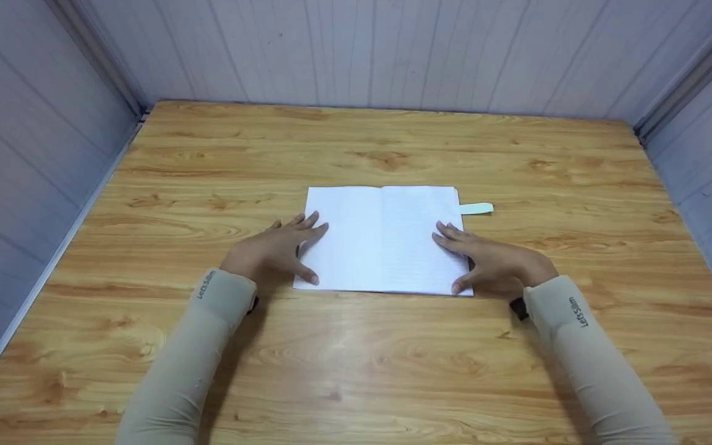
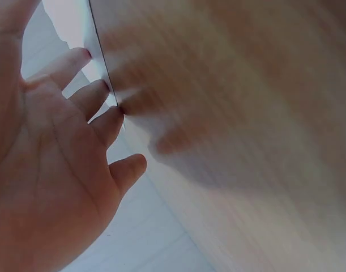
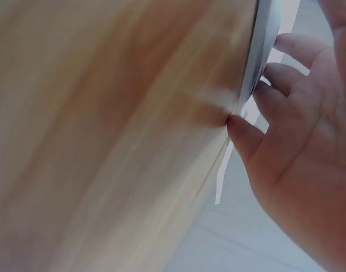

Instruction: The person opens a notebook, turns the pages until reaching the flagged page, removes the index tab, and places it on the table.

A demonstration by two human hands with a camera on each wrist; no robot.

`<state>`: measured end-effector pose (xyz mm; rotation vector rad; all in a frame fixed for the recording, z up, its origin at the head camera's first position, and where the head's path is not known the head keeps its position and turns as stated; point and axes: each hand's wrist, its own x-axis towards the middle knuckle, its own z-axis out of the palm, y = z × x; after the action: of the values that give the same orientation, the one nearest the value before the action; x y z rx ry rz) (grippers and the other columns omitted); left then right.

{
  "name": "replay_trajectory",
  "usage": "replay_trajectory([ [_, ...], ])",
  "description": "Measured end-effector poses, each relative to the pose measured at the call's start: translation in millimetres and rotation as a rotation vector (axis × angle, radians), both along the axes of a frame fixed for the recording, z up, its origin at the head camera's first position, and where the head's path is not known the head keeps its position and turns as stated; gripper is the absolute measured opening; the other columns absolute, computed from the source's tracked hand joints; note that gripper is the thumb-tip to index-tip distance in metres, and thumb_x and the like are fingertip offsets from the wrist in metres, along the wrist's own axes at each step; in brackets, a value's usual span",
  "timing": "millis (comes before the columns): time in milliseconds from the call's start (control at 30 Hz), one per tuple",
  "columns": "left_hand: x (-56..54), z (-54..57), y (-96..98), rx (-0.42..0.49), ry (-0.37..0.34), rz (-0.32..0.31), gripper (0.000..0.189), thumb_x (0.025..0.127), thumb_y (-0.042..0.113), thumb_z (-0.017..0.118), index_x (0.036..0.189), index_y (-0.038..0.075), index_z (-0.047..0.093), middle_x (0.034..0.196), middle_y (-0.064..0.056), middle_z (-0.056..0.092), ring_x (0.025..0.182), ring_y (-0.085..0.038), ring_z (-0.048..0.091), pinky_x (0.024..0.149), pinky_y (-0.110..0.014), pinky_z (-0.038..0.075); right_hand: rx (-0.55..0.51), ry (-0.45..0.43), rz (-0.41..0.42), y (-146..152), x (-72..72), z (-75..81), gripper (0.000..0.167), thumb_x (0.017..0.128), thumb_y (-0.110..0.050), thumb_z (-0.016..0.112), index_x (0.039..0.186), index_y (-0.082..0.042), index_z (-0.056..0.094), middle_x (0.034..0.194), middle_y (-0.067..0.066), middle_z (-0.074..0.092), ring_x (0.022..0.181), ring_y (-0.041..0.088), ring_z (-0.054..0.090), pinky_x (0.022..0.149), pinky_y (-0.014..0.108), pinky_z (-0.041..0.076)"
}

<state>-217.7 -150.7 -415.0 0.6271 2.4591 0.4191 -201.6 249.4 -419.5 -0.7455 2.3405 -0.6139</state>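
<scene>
An open notebook (image 1: 362, 241) lies flat on the wooden table, its two white pages spread; faint ruled lines show on the right page. My left hand (image 1: 272, 247) rests at the left page's outer edge, fingers spread and thumb near the lower corner. On the opposite side, my right hand (image 1: 495, 256) touches the right page's outer edge with fingers extended and thumb by the bottom corner. A pale green strip (image 1: 477, 209) sticks out past the right edge, above that hand. The left wrist view shows the left palm (image 2: 59, 153), with fingertips along the notebook's edge.
The wood-grain table (image 1: 356, 364) runs back to a pale panelled wall (image 1: 356, 55). Similar panels stand along the left side (image 1: 22, 154) and right side (image 1: 708, 136). Both forearms, in light sleeves (image 1: 177, 364), reach in from the front.
</scene>
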Motion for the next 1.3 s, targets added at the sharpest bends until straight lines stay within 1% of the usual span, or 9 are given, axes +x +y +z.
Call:
replay_trajectory([
  [67,-0.6,0.1,-0.3,0.013,-0.008,-0.001,0.105,0.076,0.047,0.077,0.155,0.027,0.01,0.162,0.002,-0.007,0.15,-0.022,-0.01,0.12,-0.052,-0.002,-0.002,-0.024,0.001,2.4,-2.0,0.1,0.108,0.076,-0.039,0.077,0.155,-0.02,0.007,0.163,-0.001,-0.012,0.149,0.026,-0.011,0.12,0.053,0.007],
  [133,-1.4,0.6,-0.7,0.032,-0.015,-0.009,0.106,0.076,0.046,0.078,0.155,0.024,0.01,0.162,-0.001,-0.008,0.15,-0.024,-0.011,0.12,-0.054,-0.002,-0.015,-0.036,0.02,4.2,-3.8,0.3,0.108,0.075,-0.038,0.077,0.155,-0.018,0.007,0.162,0.001,-0.013,0.149,0.028,-0.013,0.119,0.054,0.005],
  [200,-1.7,1.3,-1.0,0.05,-0.018,-0.022,0.107,0.076,0.044,0.078,0.155,0.021,0.01,0.162,-0.005,-0.009,0.149,-0.027,-0.011,0.119,-0.056,-0.002,-0.024,-0.04,0.038,5.6,-5.0,0.3,0.109,0.075,-0.037,0.077,0.155,-0.016,0.006,0.162,0.003,-0.013,0.148,0.031,-0.014,0.119,0.056,0.004],
  [300,-1.0,1.4,-1.9,0.056,-0.026,-0.035,0.107,0.077,0.043,0.078,0.155,0.018,0.01,0.162,-0.007,-0.01,0.149,-0.029,-0.012,0.119,-0.057,-0.002,-0.02,-0.04,0.058,6.0,-5.6,-0.8,0.11,0.075,-0.037,0.077,0.155,-0.015,0.006,0.162,0.004,-0.013,0.148,0.032,-0.014,0.118,0.057,0.003],
  [433,0.5,-0.2,-2.0,0.05,-0.033,-0.034,0.106,0.077,0.043,0.077,0.155,0.019,0.009,0.162,-0.005,-0.01,0.149,-0.027,-0.011,0.12,-0.053,-0.001,0.001,-0.028,0.068,5.4,-4.8,-2.7,0.109,0.076,-0.039,0.076,0.155,-0.017,0.005,0.162,0.003,-0.013,0.149,0.03,-0.013,0.119,0.055,0.005],
  [633,1.1,0.3,-2.6,0.055,-0.02,-0.027,0.105,0.077,0.042,0.078,0.155,0.02,0.01,0.162,-0.005,-0.009,0.149,-0.027,-0.011,0.12,-0.053,-0.002,-0.017,-0.022,0.074,4.1,-5.5,-2.4,0.107,0.076,-0.036,0.076,0.155,-0.015,0.006,0.162,0.004,-0.013,0.149,0.029,-0.013,0.119,0.054,0.004],
  [933,0.4,0.2,-3.2,0.065,-0.014,-0.027,0.105,0.077,0.042,0.078,0.155,0.02,0.011,0.162,-0.004,-0.008,0.15,-0.027,-0.01,0.12,-0.053,-0.001,-0.019,-0.02,0.066,3.7,-4.9,0.1,0.106,0.077,-0.035,0.076,0.155,-0.016,0.007,0.162,0.003,-0.012,0.149,0.029,-0.013,0.119,0.054,0.004],
  [1067,1.0,0.4,-3.2,0.068,-0.012,-0.023,0.105,0.077,0.041,0.078,0.155,0.02,0.011,0.162,-0.004,-0.008,0.15,-0.027,-0.009,0.12,-0.053,0.0,-0.01,-0.029,0.047,3.3,-4.8,0.3,0.106,0.076,-0.035,0.076,0.155,-0.018,0.007,0.162,0.0,-0.012,0.149,0.027,-0.013,0.119,0.054,0.005],
  [1300,1.7,1.6,-3.0,0.073,-0.013,-0.03,0.105,0.077,0.04,0.078,0.155,0.019,0.011,0.162,-0.005,-0.009,0.149,-0.028,-0.009,0.12,-0.054,0.0,-0.032,-0.002,0.065,2.8,-5.3,0.7,0.102,0.078,-0.031,0.076,0.155,-0.01,0.011,0.163,0.008,-0.007,0.149,0.031,-0.009,0.119,0.053,0.007],
])
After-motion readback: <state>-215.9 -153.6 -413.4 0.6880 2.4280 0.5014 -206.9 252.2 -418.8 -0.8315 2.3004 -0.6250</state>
